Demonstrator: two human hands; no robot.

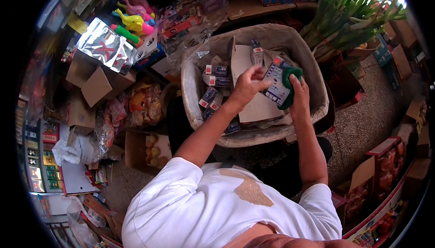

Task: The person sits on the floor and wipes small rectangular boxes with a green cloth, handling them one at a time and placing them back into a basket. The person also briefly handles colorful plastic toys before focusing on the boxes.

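Note:
Over a large basket (194, 102) with a pale lining, my right hand (300, 93) grips a green cloth or sponge (287, 103). The green piece is pressed along the right edge of a small printed box (276, 80), which is tilted with its printed face up. My left hand (247, 86) is at the box's left edge, its thumb lapping over that edge. Its fingers are blurred, so whether they grip the box is unclear. Several similar small boxes (216, 70) lie in the basket's left side. Another small box (257, 52) rests on a cardboard sheet (240, 59) inside the basket.
A bundle of leafy green stalks (340, 27) leans beyond the basket's right rim. Toy dolphins (133, 20), a silver pouch (106, 46) and an open carton (102, 81) crowd the left. A box of round fruit (136, 151) stands near my left elbow. Packed red cartons (387, 166) line the right.

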